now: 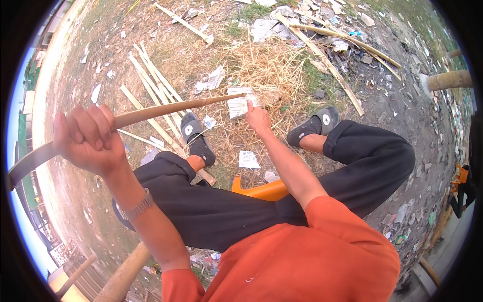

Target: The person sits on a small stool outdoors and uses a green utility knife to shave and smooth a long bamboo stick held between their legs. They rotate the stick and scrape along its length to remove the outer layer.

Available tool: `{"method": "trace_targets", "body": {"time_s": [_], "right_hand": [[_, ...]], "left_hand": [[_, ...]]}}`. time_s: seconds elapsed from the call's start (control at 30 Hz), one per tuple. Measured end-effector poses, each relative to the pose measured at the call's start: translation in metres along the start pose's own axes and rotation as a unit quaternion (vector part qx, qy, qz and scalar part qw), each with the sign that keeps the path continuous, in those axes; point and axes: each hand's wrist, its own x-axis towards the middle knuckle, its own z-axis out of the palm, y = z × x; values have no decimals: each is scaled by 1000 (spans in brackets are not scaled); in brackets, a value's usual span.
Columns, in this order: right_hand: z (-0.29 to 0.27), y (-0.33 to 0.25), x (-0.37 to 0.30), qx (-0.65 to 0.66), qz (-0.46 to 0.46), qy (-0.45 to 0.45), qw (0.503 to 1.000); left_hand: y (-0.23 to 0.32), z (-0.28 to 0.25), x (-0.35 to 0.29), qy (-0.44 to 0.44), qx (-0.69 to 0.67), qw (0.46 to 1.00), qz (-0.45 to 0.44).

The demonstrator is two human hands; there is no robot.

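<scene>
A long bamboo strip (166,109) runs from the left rim toward the middle, narrowing to its tip. My left hand (93,133) is closed around its thicker part, raised at the left. Just below the tip is my right hand (257,119), its fingers curled and its thumb pointing up. What those fingers hold, if anything, is hidden. Whether this hand touches the strip I cannot tell. On the ground behind it lie a pale sheet of paper (236,106) and a heap of straw-like shavings (274,68).
Several split bamboo strips (153,80) lie by my left foot. Longer bamboo pieces (327,65) rest at the far right among rubbish. An orange plastic seat (261,192) shows between my legs. Bamboo poles (449,80) stand at the right and a pole (123,272) at lower left.
</scene>
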Motion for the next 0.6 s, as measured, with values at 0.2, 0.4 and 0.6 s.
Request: {"method": "trace_targets", "body": {"time_s": [0.2,0.4,0.6], "right_hand": [[7,15,22,-62,9,25,998],[9,30,30,-163,-32,52,985],[-32,42,16,-162,-13,46,986]], "left_hand": [[0,-1,1,-12,0,1000,-5],[-1,-2,3,-5,4,1000,0],[0,-10,6,59,44,997,23]]}}
